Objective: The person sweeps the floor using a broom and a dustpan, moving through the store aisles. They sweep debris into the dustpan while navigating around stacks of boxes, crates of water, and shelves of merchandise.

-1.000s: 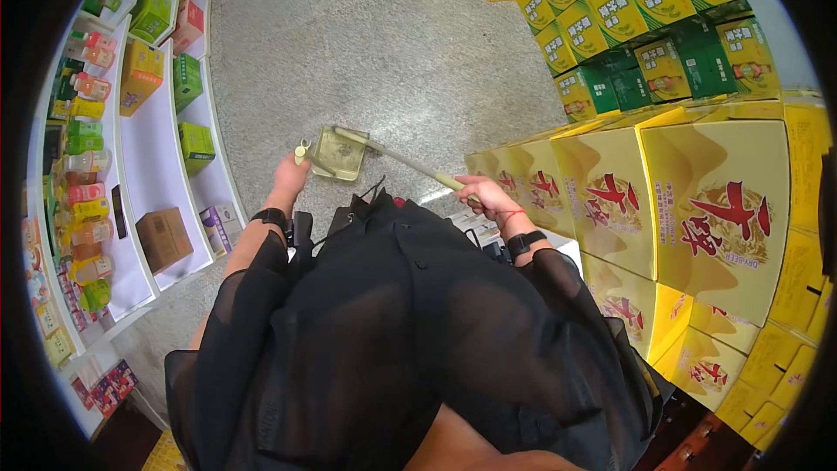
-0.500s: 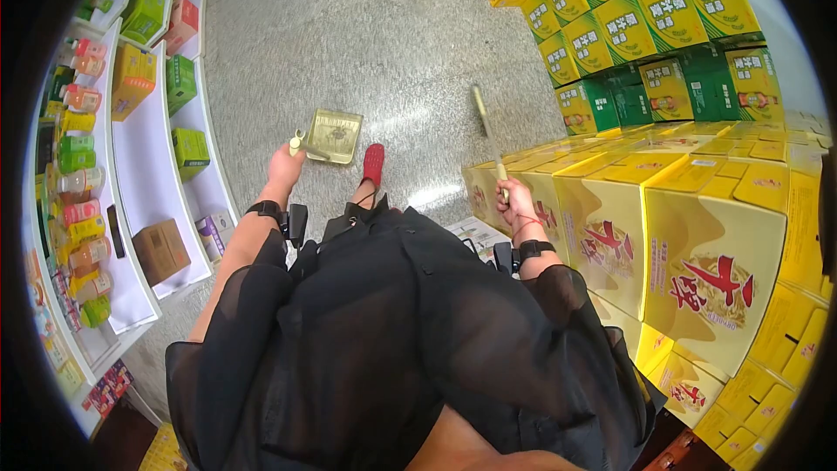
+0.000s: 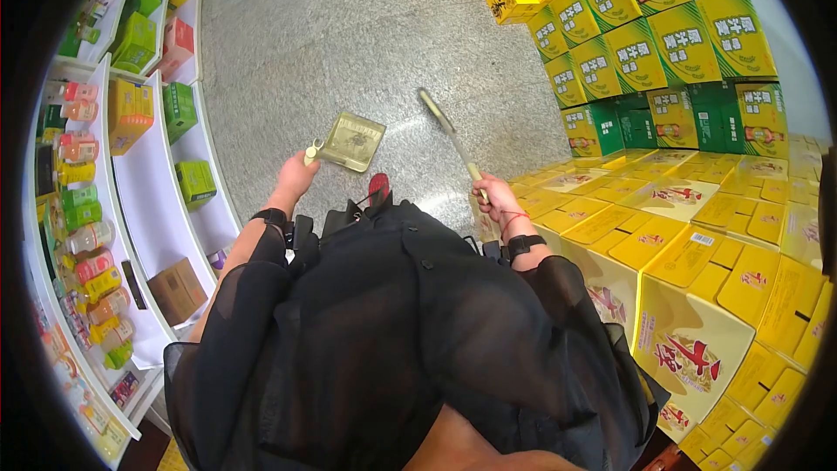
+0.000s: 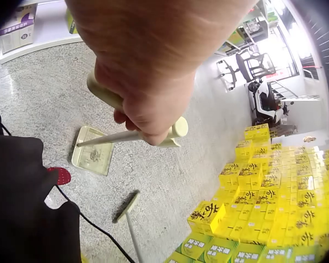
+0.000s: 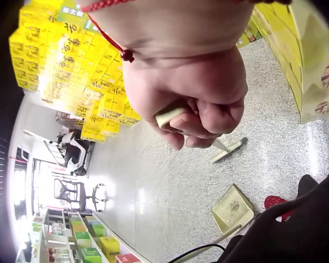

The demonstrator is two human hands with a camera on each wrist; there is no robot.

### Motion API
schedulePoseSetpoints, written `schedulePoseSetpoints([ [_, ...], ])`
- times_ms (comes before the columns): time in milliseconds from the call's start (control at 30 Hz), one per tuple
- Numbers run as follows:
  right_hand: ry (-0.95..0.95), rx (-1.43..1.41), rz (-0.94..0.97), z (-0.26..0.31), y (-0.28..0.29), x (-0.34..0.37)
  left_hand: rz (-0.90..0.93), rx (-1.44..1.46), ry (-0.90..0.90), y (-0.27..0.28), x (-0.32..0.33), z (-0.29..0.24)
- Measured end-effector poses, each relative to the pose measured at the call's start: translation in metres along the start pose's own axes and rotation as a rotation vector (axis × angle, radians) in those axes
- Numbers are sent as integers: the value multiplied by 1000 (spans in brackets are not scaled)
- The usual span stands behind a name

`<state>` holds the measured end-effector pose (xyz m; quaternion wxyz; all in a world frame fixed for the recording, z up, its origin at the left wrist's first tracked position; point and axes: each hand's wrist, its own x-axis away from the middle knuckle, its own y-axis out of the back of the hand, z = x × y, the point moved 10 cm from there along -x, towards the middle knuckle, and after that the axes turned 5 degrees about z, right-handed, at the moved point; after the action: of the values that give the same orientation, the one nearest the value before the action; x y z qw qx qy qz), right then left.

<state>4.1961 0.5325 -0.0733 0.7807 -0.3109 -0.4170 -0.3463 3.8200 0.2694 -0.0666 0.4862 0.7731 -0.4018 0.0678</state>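
"Pale-green, long-handled plastic broom (image 3: 452, 133), held how?"
"Right hand (image 3: 497, 195) curled round its handle; left hand (image 3: 297, 176) grips the square, pale-green plastic dustpan (image 3: 359, 157)."
"Changed?"
"Broom head's swung nearer, right of the dustpan, still apart; sweeping seems mid-stroke."

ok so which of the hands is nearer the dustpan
Left. The left hand grips the dustpan by its handle; the right hand is apart from it to the right, gripping the broom.
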Motion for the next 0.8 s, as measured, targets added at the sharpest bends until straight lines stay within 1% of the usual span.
schedulePoseSetpoints([
  [67, -16, 130, 58, 19, -23, 0, 22, 13, -19, 2, -13, -9],
  [100, 12, 169, 9, 24, -25, -4, 33, -16, -13, 8, -13, -22],
  [133, 14, 169, 9, 31, -28, -7, 40, -45, -7, 13, -16, -31],
  [200, -19, 211, 119, 39, -42, -12, 42, -40, -30, 14, -31, -35],
  [233, -19, 211, 116, 44, -43, -12, 45, -33, -50, 13, -36, -38],
  [333, -30, 133, 173, 58, -44, -10, 65, -51, -40, 14, -48, -44],
  [433, -47, -50, 169, 66, -13, -9, 50, -81, -71, 18, -59, -50],
  [467, -46, -49, 168, 67, 4, -11, 50, -80, -72, 19, -63, -50],
  [533, -36, -314, 95, 70, 42, -14, 30, -20, -38, 23, -70, -47],
  [567, -37, -311, 98, 73, 56, -15, 27, -19, -35, 23, -74, -48],
  [633, 37, -453, 55, 88, 87, -19, -3, 70, -35, 25, -80, -53],
  [667, 35, -446, 62, 95, 97, -24, -10, 72, -28, 25, -83, -58],
  [733, 103, -479, -37, 117, 126, -34, -12, 74, 31, 24, -87, -66],
  [800, 104, -427, -36, 143, 138, -53, -47, 81, 37, 22, -93, -79],
])
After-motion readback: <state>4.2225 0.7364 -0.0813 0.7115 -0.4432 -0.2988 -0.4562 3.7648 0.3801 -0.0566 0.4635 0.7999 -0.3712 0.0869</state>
